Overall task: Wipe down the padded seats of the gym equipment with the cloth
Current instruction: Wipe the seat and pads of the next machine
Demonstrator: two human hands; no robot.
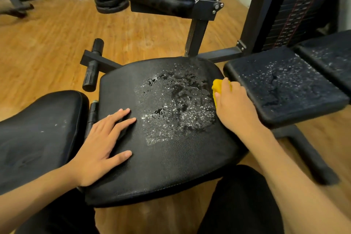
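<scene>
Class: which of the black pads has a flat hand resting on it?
The large centre seat: the left hand lies flat on it; the right hand grips a yellow cloth at its edge.

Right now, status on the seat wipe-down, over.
Left hand flat on the centre seat. Right hand grips yellow cloth at seat's right edge. Spray droplets unwiped across the middle. Left hand sits in the sweep path.

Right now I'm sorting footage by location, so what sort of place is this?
Probably a gym: a machine's weight stack, weight plates piled on the wooden floor, black padded seats.
</scene>
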